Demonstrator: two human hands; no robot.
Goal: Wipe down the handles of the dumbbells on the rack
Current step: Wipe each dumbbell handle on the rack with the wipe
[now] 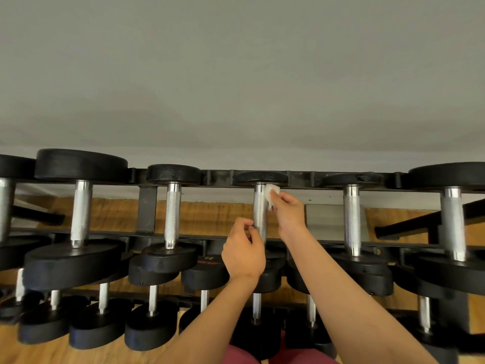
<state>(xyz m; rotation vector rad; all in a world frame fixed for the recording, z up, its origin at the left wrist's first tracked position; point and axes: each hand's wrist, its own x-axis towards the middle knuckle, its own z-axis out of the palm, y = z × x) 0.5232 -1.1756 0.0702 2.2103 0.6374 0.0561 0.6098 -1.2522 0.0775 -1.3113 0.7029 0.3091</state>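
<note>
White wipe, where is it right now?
Head view, centre: the white wipe sits in the right hand, against the far end of the middle top-row handle.

Wide open gaps are left between the shiny handles [172,214] on the top rack [301,177]. One gap is partly filled by a black post [147,208]. Each handle is shut in by round black weights [173,174] at both ends.

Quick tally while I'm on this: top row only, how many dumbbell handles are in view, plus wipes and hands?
Top-row dumbbell handles: 6 (far-left one cut off by the frame edge)
White wipe: 1
Left hand and right hand: 2
Total: 9
</note>
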